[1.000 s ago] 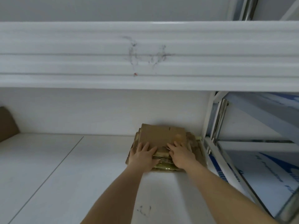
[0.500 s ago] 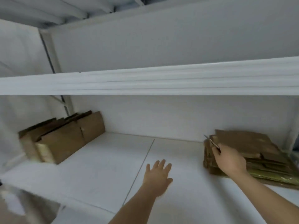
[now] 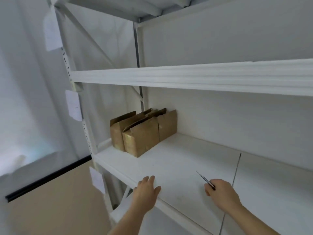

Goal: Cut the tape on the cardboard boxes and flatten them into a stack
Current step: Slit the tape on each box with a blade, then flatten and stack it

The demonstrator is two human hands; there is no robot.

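A group of brown cardboard boxes (image 3: pixel 144 131) stands upright at the far left end of a white metal shelf (image 3: pixel 177 160), pushed back toward the rear corner beside the white upright post (image 3: pixel 88 133). Their top flaps are loose and partly raised, and the boxes press against one another in a tight cluster; how many there are cannot be told for sure, though at least three faces show. Whether any tape remains on them is too small to tell.

The left hand (image 3: pixel 145 192) hovers over the front edge of the shelf, palm down, its grip spread with fingers straight and relaxed, holding nothing. The boxes lie well apart from it, farther back and to its left along the same shelf.

The right hand (image 3: pixel 221 192) is over the shelf surface to the right, its grip curled round a thin silver metal blade (image 3: pixel 205 179) whose pointed tip angles up and to the left, toward the boxes. The blade tip is well short of the cardboard, with bare white shelf between them. A dark seam line (image 3: pixel 236 168) in the shelf board runs just to the right of this hand.

Above, another white shelf beam (image 3: pixel 186 77) crosses the view. White paper labels (image 3: pixel 73 107) hang on the post, and a tan floor (image 3: pixel 55 200) shows at lower left.
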